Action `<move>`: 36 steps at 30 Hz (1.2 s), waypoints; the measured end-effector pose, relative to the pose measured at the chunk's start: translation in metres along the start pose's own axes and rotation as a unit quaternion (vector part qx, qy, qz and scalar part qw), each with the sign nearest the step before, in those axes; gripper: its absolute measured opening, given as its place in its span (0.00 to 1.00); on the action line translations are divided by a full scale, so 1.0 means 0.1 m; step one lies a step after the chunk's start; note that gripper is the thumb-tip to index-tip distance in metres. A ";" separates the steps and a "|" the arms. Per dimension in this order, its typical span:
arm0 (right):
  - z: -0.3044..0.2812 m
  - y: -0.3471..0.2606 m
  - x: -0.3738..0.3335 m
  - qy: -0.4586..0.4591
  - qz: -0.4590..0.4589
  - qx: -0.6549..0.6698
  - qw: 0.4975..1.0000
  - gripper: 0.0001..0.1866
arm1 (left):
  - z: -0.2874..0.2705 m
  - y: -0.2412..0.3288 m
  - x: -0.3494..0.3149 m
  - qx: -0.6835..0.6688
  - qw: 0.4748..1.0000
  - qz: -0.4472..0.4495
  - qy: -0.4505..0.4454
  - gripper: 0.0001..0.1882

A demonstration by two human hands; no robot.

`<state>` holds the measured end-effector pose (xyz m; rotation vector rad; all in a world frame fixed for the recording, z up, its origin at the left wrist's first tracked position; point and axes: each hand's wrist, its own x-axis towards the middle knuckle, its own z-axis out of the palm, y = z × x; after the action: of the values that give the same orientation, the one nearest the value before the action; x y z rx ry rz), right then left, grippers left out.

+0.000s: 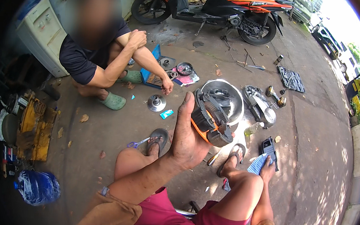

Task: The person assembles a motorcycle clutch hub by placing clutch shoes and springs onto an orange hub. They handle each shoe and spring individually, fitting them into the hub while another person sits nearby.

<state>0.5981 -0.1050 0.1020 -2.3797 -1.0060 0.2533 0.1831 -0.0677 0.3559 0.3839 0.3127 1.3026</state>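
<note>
My left hand [190, 145] is raised in front of me, fingers closed around a black clutch shoe assembly [214, 120] with an orange base plate. The thumb points up along its left side. Behind the assembly on the ground is a round metal basin [237, 101], partly covered by it, with dark parts inside. Low beside my right leg, my right hand [268, 169] grips a blue striped cloth [257, 163]. The cloth lies against a black, tray-like plastic part [269, 148]. Most of the fingers there are hard to make out.
A person [103, 54] squats at left, near a blue tool case [152, 79] and a metal pulley disc [157, 103]. An engine cover [258, 103] and a black socket set [292, 79] lie at right. An orange-black scooter [214, 8] stands behind. Scissors [136, 143] lie near my left foot.
</note>
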 end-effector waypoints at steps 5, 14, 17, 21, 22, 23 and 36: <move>0.47 0.18 0.02 -0.265 0.006 -0.163 0.950 0.46 | 0.15 0.03 0.05 -0.030 0.999 -0.034 0.027 0.41; -0.88 -1.69 -0.52 -0.287 -0.185 0.368 0.865 0.20 | 0.50 0.09 -0.26 -0.248 0.957 -0.147 -0.017 0.50; -1.64 -2.26 -1.11 -0.288 -0.330 0.428 0.791 0.34 | 0.55 0.18 -0.47 -0.379 0.895 -0.233 -0.020 0.54; -2.07 -2.75 -1.73 -0.229 -0.453 0.492 0.707 0.47 | 0.66 0.18 -0.80 -0.342 0.909 -0.225 -0.074 0.46; -2.11 -2.83 -1.84 -0.208 -0.472 0.500 0.695 0.47 | 0.69 0.18 -0.86 -0.334 0.912 -0.225 -0.084 0.45; -2.15 -2.89 -1.91 -0.172 -0.511 0.476 0.695 0.45 | 0.71 0.18 -0.92 -0.328 0.912 -0.227 -0.099 0.45; -2.32 -2.77 -2.26 -0.134 -0.467 0.555 0.675 0.47 | 0.98 -0.03 -1.23 -0.178 0.979 -0.048 -0.091 0.53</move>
<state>0.3558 -0.1993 0.4394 -0.5861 -1.4644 0.5940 0.1990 -0.1972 0.4432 0.1785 -0.0572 1.1906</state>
